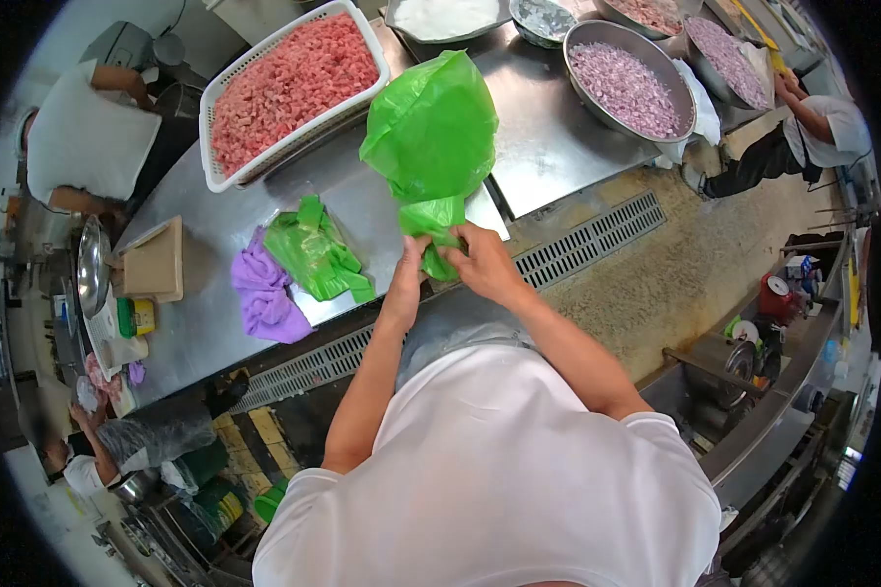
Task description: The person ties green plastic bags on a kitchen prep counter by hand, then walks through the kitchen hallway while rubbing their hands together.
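Note:
A green plastic bag (436,127) stands puffed out in front of me, over the edge of the metal table (206,284). My left hand (408,274) pinches its gathered lower end from the left. From the right, my right hand (484,262) is closed on the same end, fingers partly hidden by the plastic. Whether anything is inside the bag cannot be seen. Left of my hands lie a crumpled bundle of green plastic bags (318,251) and a purple cloth (264,293).
Beyond the bag sits a white basket of diced raw meat (211,168). At the right, a steel bowl (585,106) holds chopped purple onion. A floor drain grate (597,235) runs past the table. Other people work at left (93,137), lower left (93,460) and right (832,137).

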The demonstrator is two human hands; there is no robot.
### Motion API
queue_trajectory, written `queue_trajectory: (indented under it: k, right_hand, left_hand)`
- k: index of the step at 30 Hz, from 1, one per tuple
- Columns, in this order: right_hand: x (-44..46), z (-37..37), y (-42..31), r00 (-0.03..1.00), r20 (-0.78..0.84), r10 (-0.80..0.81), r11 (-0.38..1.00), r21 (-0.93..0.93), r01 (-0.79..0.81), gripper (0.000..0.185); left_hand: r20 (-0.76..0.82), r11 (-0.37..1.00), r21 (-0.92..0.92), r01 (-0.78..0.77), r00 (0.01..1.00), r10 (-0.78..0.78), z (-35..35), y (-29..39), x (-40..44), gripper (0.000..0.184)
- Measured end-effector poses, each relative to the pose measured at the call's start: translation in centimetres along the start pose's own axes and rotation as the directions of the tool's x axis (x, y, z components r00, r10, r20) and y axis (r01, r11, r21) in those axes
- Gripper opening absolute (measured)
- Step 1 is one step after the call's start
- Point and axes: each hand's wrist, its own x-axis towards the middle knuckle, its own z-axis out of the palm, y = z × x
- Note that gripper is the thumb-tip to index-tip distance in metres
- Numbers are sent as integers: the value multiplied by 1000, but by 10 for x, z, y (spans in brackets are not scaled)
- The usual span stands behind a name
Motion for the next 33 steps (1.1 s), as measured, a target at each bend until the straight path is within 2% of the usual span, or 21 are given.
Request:
queue_trajectory:
  k: [4, 5, 6, 7, 9, 10, 11, 13, 14, 15, 16, 17, 19, 20, 22, 23, 24, 26, 28, 31, 33]
  right_hand:
    - [-3, 3, -3, 980, -84, -179, 968, 164, 191, 19]
    - [-7, 3, 0, 993, -68, -94, 975, 193, 105, 16]
    - [-12, -2, 0, 998, -56, -7, 977, 214, 19, 14]
    - [-13, -10, 2, 995, -52, 81, 971, 229, -67, 12]
    - [-3, -19, 25, 925, -308, 222, 879, 473, -54, 17]
    - [2, -34, 39, 889, -417, 191, 919, 395, -12, 19]
    - [10, -52, 50, 838, -524, 151, 951, 309, 23, 20]
    - [23, -97, 35, 815, -562, 141, 837, 508, 205, 21]
    - [23, -121, 3, 889, -458, -9, 684, 646, 339, 21]
    - [19, -144, -39, 910, -370, -189, 487, 769, 414, 21]
    - [12, -158, -80, 878, -259, -403, 464, 769, 440, 21]
    - [7, -165, -114, 793, -136, -593, 436, 774, 459, 21]
    - [15, -173, -155, 769, -27, -638, 716, 344, 607, 22]
    - [25, -176, -165, 769, 34, -639, 768, 81, 635, 23]
    - [76, -178, -146, 640, 154, -753, 523, -451, 724, 19]
    - [97, -174, -120, 672, 191, -715, 516, -504, 692, 21]
    - [114, -165, -86, 704, 220, -675, 506, -557, 659, 24]
    - [121, -131, -17, 837, 183, -515, 630, -582, 514, 23]
    - [109, -103, 28, 804, 77, -590, 709, -428, 561, 30]
    - [77, -84, 16, 806, -119, -581, 785, -343, 515, 29]
    - [49, -66, -6, 713, -320, -624, 775, -367, 514, 29]
  left_hand:
    - [-23, 986, 168, -21, 999, 25, -1, 2, -6, 53]
    - [-27, 976, 214, -38, 999, 45, 2, 3, -7, 46]
    - [-187, 997, -10, 71, 980, -72, 7, 7, -6, 42]
    - [-124, 959, -281, 27, 990, -64, 0, 9, -3, 41]
    - [13, 672, -741, 4, 1000, 8, -19, 12, -1, 39]
    - [-11, 618, -786, 35, 997, -71, -12, 41, -12, 37]
    - [125, 674, -735, 78, 992, 21, -20, 47, -12, 36]
    - [407, 782, -609, 130, 898, 168, -35, 59, -10, 35]
    - [303, 977, -196, -82, 943, 140, -31, 75, -8, 33]
    - [183, 949, 137, -284, 949, 258, -19, 103, -6, 30]
    - [103, 785, 469, -404, 908, 406, -7, 135, -4, 26]
    - [181, 503, 659, -559, 767, 615, 1, 169, 1, 21]
    - [455, -165, 784, -599, 374, 808, 9, 223, 28, 20]
    - [603, -462, 733, -499, 162, 781, 9, 242, 47, 24]
    - [630, -374, 721, -583, 325, 705, -12, 250, 81, 27]
    - [644, -330, 715, -617, 397, 653, -22, 243, 95, 29]
    - [552, -2, 727, -686, 583, 596, -33, 220, 113, 26]
    - [450, 346, 612, -712, 672, 588, -50, 166, 125, 22]
    - [311, 456, 590, -667, 708, 634, -85, 97, 155, 19]
    - [-74, 568, 607, -556, 672, 737, -50, 88, 129, 27]
    - [-107, 649, 405, -644, 672, 733, -45, 76, 115, 36]
